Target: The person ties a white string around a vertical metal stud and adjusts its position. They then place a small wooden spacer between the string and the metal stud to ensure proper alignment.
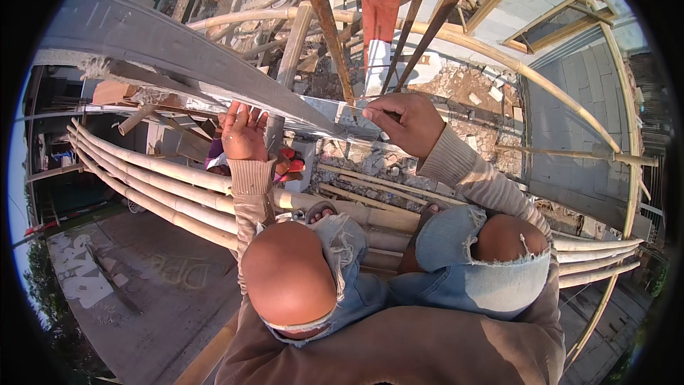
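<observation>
The grey beam point(178, 53) slants from upper left to centre frame, pointing down-right; beside it our left hand point(246, 137) is loosely uncurled, palm bare; our right hand point(410, 125) pinches, its hold unclear.

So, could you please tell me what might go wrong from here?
The feet rest on round bamboo poles above rubble, so a slip could lead to a fall. The right hand is pinched close to the end of a rusty bar, which might scratch it. The left hand is open by the grey beam, so it may steady the body poorly.
</observation>
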Demonstrator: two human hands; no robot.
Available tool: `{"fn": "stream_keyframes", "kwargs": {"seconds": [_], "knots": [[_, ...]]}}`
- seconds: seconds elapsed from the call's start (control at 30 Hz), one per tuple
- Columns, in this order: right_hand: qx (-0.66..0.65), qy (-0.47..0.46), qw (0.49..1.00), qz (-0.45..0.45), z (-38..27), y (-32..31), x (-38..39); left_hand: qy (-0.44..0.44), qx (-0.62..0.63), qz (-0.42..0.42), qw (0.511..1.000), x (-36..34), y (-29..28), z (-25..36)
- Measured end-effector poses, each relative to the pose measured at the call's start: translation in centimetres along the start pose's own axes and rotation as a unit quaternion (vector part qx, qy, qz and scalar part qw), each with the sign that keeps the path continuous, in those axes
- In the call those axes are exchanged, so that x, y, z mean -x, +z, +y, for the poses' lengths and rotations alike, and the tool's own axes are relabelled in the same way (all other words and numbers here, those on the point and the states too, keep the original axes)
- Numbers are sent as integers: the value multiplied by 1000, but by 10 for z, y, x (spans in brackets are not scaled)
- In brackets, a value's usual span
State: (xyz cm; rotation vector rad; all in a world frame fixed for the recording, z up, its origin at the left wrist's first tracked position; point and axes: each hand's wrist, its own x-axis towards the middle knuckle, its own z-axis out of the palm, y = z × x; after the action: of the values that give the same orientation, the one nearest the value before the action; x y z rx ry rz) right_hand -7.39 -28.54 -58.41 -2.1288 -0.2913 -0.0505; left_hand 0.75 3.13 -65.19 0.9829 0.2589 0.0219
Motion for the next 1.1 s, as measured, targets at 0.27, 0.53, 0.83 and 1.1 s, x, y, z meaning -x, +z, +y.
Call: {"fn": "stream_keyframes", "kwargs": {"seconds": [0.27,0.53,0.83,1.1], "knots": [[-33,56,998,-14,2,1,2,12,-45,-150,988,12,30,1],[-50,60,996,-33,11,7,2,-10,66,-302,951,17,39,1],[-83,90,992,-9,32,27,13,-43,60,-297,952,6,17,-25],[-78,133,988,8,33,28,26,-31,23,-275,961,11,25,-48]]}}
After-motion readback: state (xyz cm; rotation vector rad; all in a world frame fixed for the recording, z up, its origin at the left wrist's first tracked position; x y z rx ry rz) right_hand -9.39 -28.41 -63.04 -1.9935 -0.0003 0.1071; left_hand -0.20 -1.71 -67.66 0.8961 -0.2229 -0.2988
